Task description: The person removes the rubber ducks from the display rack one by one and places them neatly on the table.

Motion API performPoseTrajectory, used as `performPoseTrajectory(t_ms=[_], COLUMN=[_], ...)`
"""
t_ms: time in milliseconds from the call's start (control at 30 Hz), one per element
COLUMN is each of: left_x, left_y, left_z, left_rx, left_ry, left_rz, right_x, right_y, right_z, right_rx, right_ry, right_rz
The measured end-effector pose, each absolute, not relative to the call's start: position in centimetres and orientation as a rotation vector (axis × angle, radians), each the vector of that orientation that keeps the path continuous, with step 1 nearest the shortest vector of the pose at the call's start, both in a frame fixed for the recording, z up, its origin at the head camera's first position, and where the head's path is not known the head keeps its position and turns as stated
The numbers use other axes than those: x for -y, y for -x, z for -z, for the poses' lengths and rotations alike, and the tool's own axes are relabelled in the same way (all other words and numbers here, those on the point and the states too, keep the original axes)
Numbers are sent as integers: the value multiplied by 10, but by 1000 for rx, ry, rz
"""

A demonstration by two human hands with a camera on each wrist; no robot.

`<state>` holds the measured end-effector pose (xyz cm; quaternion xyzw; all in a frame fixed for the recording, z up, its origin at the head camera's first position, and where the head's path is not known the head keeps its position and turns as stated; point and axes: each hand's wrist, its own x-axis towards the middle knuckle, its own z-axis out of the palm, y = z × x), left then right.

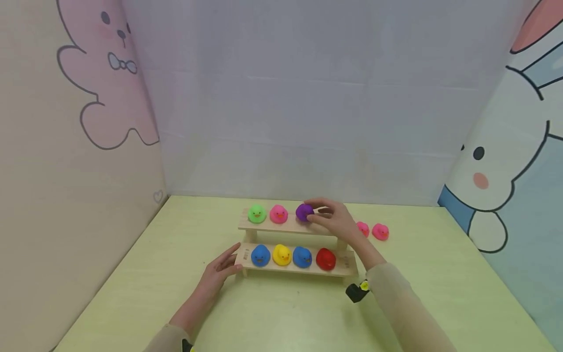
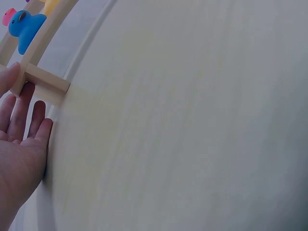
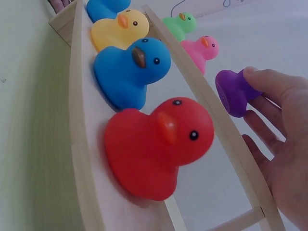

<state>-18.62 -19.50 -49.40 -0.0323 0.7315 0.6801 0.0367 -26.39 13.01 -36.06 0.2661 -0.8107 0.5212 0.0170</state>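
On the upper wooden shelf (image 1: 268, 226), right hand (image 1: 336, 222) pinches the purple rubber duck (image 1: 304, 212); left hand (image 1: 220, 269), fingers relaxed, steadies the lower tier. Risk: loose fingertip grip lets it topple.

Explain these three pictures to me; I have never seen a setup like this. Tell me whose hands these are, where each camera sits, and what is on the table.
A person wears three cameras: one on the head, one on each wrist. The head view shows a green table with a two-tier wooden rack of toy ducks. The right hand pinches the purple duck at the upper tier. The left hand rests open against the rack's left end. Two pink ducks lie on the table behind.
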Motion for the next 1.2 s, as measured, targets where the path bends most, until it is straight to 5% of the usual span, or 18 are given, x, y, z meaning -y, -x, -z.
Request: performPoseTrajectory(t_ms=[467,833,1200], left_x=[197,194,192], left_y=[184,182,182], left_z=[495,491,488], left_rx=[-2245,-2215,-2205], left_ry=[112,125,122], left_rz=[-2079,-2104,-2118], right_x=[-208,-303,-346], right_y=[278,296,288], right_z=[364,413,449], right_rx=[2433,2432,2452], right_ry=[-674,-366,-262], right_rz=[-1403,-1217,-1120])
